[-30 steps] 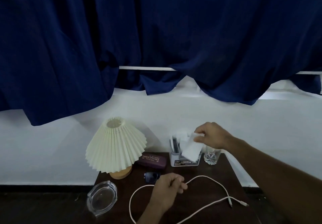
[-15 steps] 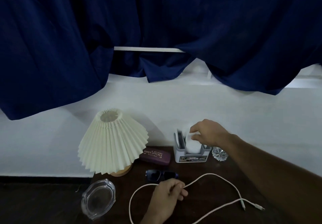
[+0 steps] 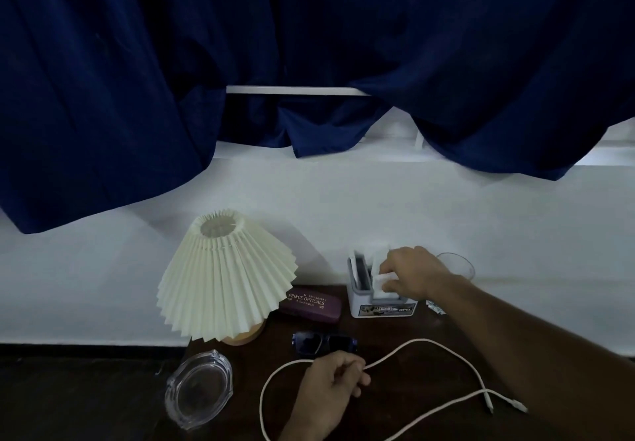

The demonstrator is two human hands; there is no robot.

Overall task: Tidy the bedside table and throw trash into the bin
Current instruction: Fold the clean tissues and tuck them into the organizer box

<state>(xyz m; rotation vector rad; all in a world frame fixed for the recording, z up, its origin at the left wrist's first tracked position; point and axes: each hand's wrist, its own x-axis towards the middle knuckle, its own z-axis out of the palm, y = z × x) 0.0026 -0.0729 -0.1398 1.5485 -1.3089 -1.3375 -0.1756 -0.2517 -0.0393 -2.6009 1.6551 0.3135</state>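
In the left hand (image 3: 330, 384), the limp cable (image 3: 429, 341) wants gathering mid-length. The right hand (image 3: 412, 272) pinches light paper (image 3: 379, 283).

Dim and bluish, with weak daylight leaking under the curtain (image 3: 309, 45), a soft lamp (image 3: 223, 275) shadow on the wall (image 3: 343, 200), a near-black table (image 3: 429, 382), wide-angle bowing at the edges.
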